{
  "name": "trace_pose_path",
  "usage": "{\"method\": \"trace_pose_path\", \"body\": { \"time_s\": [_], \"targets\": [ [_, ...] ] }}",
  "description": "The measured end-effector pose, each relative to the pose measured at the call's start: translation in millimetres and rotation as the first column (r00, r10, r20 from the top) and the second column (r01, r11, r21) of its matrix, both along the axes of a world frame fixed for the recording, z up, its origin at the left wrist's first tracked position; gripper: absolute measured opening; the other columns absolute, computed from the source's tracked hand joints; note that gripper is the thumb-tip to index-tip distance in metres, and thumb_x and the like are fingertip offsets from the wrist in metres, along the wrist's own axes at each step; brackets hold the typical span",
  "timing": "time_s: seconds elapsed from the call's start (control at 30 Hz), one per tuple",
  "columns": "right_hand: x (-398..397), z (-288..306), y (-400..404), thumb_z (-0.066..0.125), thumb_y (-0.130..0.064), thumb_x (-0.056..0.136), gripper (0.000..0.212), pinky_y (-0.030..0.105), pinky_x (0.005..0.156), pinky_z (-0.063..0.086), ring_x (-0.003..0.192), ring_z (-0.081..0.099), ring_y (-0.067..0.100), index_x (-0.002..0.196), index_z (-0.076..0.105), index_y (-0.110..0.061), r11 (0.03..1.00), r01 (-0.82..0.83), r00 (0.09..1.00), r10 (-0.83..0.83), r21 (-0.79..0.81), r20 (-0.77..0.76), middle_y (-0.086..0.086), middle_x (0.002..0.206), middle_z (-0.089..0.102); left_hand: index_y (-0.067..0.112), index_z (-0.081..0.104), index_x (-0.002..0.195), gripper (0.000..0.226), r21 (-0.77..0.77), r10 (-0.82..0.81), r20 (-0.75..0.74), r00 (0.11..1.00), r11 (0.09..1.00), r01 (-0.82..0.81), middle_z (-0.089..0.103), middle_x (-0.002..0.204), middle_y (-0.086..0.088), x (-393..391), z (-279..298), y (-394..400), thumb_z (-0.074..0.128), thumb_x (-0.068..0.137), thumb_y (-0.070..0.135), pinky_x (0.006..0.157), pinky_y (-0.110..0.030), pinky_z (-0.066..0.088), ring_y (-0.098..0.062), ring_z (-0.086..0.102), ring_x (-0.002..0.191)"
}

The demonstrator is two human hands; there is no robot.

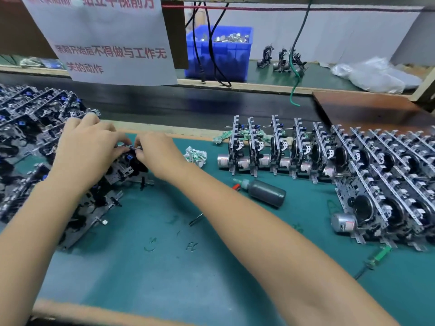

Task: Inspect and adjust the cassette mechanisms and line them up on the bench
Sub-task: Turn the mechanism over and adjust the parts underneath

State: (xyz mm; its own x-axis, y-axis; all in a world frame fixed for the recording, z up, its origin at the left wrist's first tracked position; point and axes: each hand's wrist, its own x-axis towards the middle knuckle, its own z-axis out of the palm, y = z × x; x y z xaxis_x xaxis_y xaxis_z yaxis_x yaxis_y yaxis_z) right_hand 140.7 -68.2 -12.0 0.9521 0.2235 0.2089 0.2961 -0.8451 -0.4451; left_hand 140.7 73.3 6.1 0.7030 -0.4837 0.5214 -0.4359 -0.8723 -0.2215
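at the far left a heap of cassette mechanisms [26, 128] lies stacked and overlapping on the green mat of the counter [164, 267]. both bare forearms reach in from the lower edge, angled up and to the left, and the two hands meet over the near edge of that heap. the left hand [87, 149] is palm down with its wrist bent, its fingers curled over the top of one cassette mechanism [128, 165], which sits tilted against the others; the fingertips pinch at its upper edge. the right hand [157, 154] comes in just beside it, knuckles up, its thumb and fingers pinching the same upper edge by a small blue part, so the fingertips of both hands nearly touch. to the right of the hands lies a crumpled bit of white and green paper [196, 156], then a dark glue bottle [263, 191] on its side with a pale nozzle. further right, finished cassette mechanisms stand upright in a row [277, 149], and a denser block of them [390, 184] fills the right edge. behind, across a dark belt, sits a blue bin [219, 55] of metal parts.
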Motion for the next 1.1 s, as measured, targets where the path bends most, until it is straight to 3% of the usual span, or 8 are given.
{"method": "trace_pose_path", "body": {
  "time_s": [0.17, 0.27, 0.37, 0.43, 0.6, 0.8, 0.97, 1.1],
  "targets": [
    [-3.5, 9.3, -6.8, 0.045, -0.013, 0.096, 0.024, 0.033, 0.079, 0.042, 0.102, 0.057, 0.03, 0.111, 0.063, -0.008, 0.992, -0.038, 0.997, 0.046, -0.123, 0.061, 0.012, 0.111, 0.061, 0.014, 0.075, 0.081, 0.009, 0.091, -0.073, -0.15, 0.986, 0.992, 0.087, 0.07, 0.099, -0.011, 15.5, 21.6, -2.7, 0.078, 0.075, 0.02, 0.081, -0.046, 0.038, -0.036, 0.058, 0.097],
    [-8.5, 21.5, -11.6, 0.045, -0.011, 0.096, 0.02, 0.032, 0.067, 0.034, 0.093, 0.055, 0.028, 0.109, 0.059, -0.011, 0.973, -0.009, 0.977, 0.058, -0.23, 0.207, 0.006, 0.103, 0.051, 0.018, 0.071, 0.079, 0.005, 0.112, -0.167, -0.15, 0.975, 0.976, 0.184, 0.073, 0.083, -0.005, 23.6, 33.8, 2.1, 0.075, 0.079, 0.021, 0.083, -0.043, 0.043, -0.029, 0.067, 0.084],
    [-15.3, 34.1, -20.4, 0.044, -0.007, 0.094, 0.018, 0.03, 0.063, 0.029, 0.077, 0.041, 0.024, 0.101, 0.057, -0.016, 0.959, 0.012, 0.955, 0.074, -0.285, 0.286, 0.003, 0.092, 0.039, 0.009, 0.068, 0.086, 0.008, 0.037, -0.216, -0.08, 0.973, 0.975, 0.219, 0.065, 0.062, -0.011, 17.8, 25.2, -1.6, 0.071, 0.082, 0.016, 0.062, -0.04, 0.045, -0.033, 0.063, 0.063],
    [-18.7, 37.7, -25.8, 0.044, -0.007, 0.094, 0.021, 0.029, 0.064, 0.03, 0.081, 0.044, 0.023, 0.108, 0.058, -0.013, 0.956, 0.019, 0.95, 0.074, -0.292, 0.304, 0.005, 0.1, 0.046, 0.006, 0.065, 0.092, 0.009, -0.05, -0.219, -0.046, 0.975, 0.975, 0.217, 0.064, 0.061, -0.014, 10.9, 14.8, -7.6, 0.067, 0.086, 0.012, 0.05, -0.03, 0.036, -0.033, 0.06, 0.056],
    [-22.2, 32.5, -42.9, 0.042, -0.008, 0.094, 0.02, 0.031, 0.065, 0.029, 0.095, 0.054, 0.027, 0.109, 0.056, -0.01, 0.961, 0.034, 0.957, 0.048, -0.274, 0.286, 0.006, 0.109, 0.05, 0.007, 0.063, 0.098, 0.016, -0.135, -0.233, -0.012, 0.972, 0.964, 0.229, 0.069, 0.076, -0.013, 5.2, -3.7, -22.0, 0.057, 0.092, 0.021, 0.05, -0.035, 0.042, -0.034, 0.064, 0.064],
    [-16.2, 16.9, -68.4, 0.045, -0.009, 0.097, 0.017, 0.036, 0.07, 0.039, 0.094, 0.057, 0.032, 0.107, 0.058, -0.009, 0.968, 0.115, 0.975, -0.067, -0.224, 0.212, 0.008, 0.105, 0.053, 0.016, 0.064, 0.096, 0.022, -0.095, -0.249, -0.155, 0.956, 0.967, 0.237, 0.064, 0.076, -0.001, 20.3, 9.1, -36.1, 0.056, 0.091, 0.035, 0.055, -0.033, 0.043, -0.026, 0.057, 0.07],
    [-16.8, 10.0, -79.0, 0.046, -0.012, 0.097, 0.018, 0.036, 0.074, 0.041, 0.094, 0.057, 0.03, 0.106, 0.062, -0.012, 0.977, 0.13, 0.976, -0.096, -0.171, 0.193, 0.007, 0.104, 0.055, 0.018, 0.072, 0.094, 0.017, -0.078, -0.259, -0.169, 0.951, 0.965, 0.249, 0.065, 0.079, -0.002, 17.1, 10.4, -44.4, 0.066, 0.085, 0.031, 0.058, -0.029, 0.034, -0.027, 0.058, 0.075],
    [-31.5, 14.5, -89.4, 0.044, -0.019, 0.1, 0.022, 0.037, 0.079, 0.041, 0.097, 0.056, 0.031, 0.11, 0.063, -0.013, 0.99, 0.09, 0.986, -0.073, -0.106, 0.152, 0.007, 0.107, 0.055, 0.018, 0.074, 0.091, 0.015, -0.153, -0.276, -0.258, 0.926, 0.958, 0.243, 0.068, 0.081, -0.003, 10.2, 19.6, -51.1, 0.064, 0.087, 0.029, 0.064, -0.037, 0.044, -0.025, 0.055, 0.079]
  ]
}}
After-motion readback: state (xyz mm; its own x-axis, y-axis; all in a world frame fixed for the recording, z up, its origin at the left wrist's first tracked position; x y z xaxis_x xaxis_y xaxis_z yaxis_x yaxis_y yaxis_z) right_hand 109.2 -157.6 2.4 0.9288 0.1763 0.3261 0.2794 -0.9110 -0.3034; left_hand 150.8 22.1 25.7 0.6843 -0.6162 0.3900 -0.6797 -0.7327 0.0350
